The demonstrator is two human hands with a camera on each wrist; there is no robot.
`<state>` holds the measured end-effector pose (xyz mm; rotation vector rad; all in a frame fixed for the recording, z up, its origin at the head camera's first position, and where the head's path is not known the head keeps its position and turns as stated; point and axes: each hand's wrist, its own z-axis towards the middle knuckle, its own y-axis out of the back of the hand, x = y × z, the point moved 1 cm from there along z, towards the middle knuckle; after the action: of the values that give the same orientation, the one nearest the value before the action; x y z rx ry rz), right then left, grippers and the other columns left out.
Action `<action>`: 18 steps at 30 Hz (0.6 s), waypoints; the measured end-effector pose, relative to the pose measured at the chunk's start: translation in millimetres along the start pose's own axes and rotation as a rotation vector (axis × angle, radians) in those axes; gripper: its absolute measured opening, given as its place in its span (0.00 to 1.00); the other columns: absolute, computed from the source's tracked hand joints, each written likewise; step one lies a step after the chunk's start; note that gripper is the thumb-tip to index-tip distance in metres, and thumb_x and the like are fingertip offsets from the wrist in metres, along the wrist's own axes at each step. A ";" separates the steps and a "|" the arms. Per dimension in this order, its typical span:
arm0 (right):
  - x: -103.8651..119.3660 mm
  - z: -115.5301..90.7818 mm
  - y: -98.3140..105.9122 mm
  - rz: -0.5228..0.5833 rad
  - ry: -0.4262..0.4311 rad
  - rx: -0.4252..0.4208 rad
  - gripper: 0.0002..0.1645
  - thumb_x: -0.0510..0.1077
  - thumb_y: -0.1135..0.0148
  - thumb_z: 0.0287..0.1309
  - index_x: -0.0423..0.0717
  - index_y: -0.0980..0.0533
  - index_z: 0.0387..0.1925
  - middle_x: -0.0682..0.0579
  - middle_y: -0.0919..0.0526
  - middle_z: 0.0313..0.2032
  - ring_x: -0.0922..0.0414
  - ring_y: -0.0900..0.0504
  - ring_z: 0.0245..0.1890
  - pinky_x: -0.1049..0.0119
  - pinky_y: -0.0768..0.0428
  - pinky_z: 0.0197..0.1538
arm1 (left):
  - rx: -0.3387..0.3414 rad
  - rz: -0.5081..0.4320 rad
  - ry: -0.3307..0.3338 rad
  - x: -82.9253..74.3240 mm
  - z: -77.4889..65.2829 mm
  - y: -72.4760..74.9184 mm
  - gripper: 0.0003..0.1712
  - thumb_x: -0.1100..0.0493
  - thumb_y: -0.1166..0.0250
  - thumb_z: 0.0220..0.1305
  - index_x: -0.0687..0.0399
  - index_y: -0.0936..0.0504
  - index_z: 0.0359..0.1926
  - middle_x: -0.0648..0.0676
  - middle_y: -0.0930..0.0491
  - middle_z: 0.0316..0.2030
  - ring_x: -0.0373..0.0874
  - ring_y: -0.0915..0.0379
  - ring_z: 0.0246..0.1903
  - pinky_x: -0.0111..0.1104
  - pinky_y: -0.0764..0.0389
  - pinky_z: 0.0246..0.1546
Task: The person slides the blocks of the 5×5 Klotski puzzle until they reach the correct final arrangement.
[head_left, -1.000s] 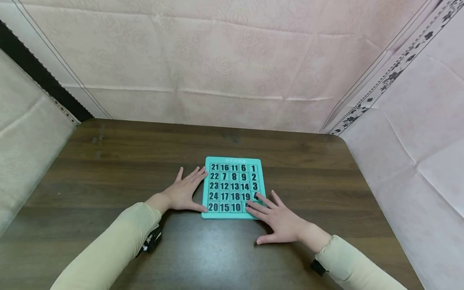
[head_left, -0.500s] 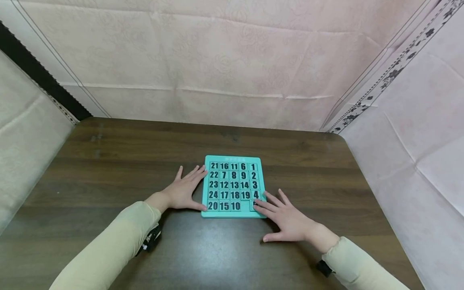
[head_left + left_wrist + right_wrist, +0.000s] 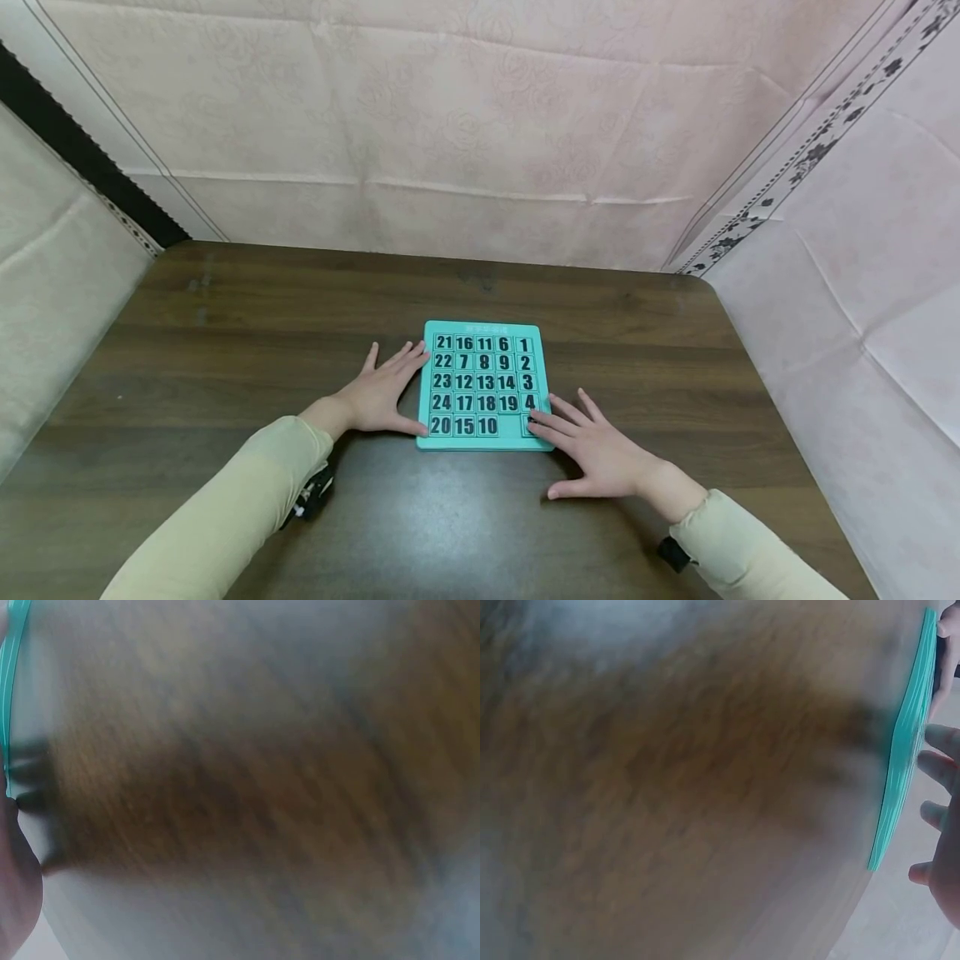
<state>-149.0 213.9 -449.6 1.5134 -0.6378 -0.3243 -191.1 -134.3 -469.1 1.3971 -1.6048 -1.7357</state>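
Observation:
A teal sliding number puzzle (image 3: 482, 444) lies flat on the table, its tiles printed with black numbers. In its bottom row a gap (image 3: 508, 426) stands between tile 10 (image 3: 488, 426) and the corner tile, whose number is mostly covered by a fingertip. My left hand (image 3: 378, 397) rests at the left edge with fingers spread, thumb and fingertips touching the frame. From the lower right, my right hand (image 3: 603, 457) reaches over the corner with extended fingers, one fingertip on the corner tile. Both wrist views catch only the puzzle's teal side (image 3: 904, 746) and part of the hands.
The brown wood-grain table (image 3: 300, 292) has rounded far corners. A pale patterned cloth (image 3: 450, 133) hangs behind it, and more cloth (image 3: 847, 375) hangs at the right. Dark bands (image 3: 97, 167) mark the left cloth.
My right hand has moved right, and the tile under its fingertip now sits in the bottom right corner, leaving the gap beside 10. Tile 4 is uncovered. My left hand has stayed put.

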 end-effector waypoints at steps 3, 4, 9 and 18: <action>2.3 4.3 -0.5 -0.015 0.018 -0.006 0.52 0.73 0.43 0.49 0.52 0.41 0.69 0.52 0.40 0.70 0.45 0.48 0.72 0.38 0.57 0.67 | 0.001 -0.003 0.001 0.4 -0.1 0.0 0.68 0.19 0.41 0.40 0.51 0.54 0.74 0.52 0.60 0.74 0.51 0.65 0.74 0.62 0.72 0.65; 3.7 6.4 -0.5 -0.021 0.026 -0.004 0.52 0.73 0.44 0.49 0.52 0.42 0.70 0.52 0.41 0.70 0.45 0.49 0.72 0.38 0.57 0.67 | 0.000 -0.003 0.000 0.5 -0.1 0.2 0.68 0.20 0.41 0.40 0.51 0.54 0.74 0.53 0.60 0.74 0.52 0.65 0.74 0.62 0.72 0.65; 13.0 18.8 -2.4 -0.045 0.080 0.010 0.53 0.74 0.46 0.50 0.52 0.44 0.71 0.51 0.42 0.71 0.44 0.50 0.72 0.36 0.56 0.67 | 0.007 0.008 0.009 1.6 0.2 -1.3 0.68 0.19 0.41 0.40 0.50 0.56 0.74 0.51 0.62 0.74 0.50 0.66 0.74 0.61 0.73 0.66; 24.1 35.9 -3.8 -0.074 0.105 0.065 0.54 0.76 0.50 0.51 0.54 0.48 0.72 0.54 0.46 0.72 0.46 0.53 0.73 0.35 0.56 0.67 | 0.004 0.008 0.012 0.9 -0.1 -1.3 0.67 0.20 0.41 0.41 0.50 0.55 0.74 0.51 0.61 0.74 0.50 0.66 0.74 0.61 0.73 0.66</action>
<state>-149.6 170.6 -451.1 1.6083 -0.5141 -0.2804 -191.0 -134.7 -470.6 1.3980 -1.6060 -1.7177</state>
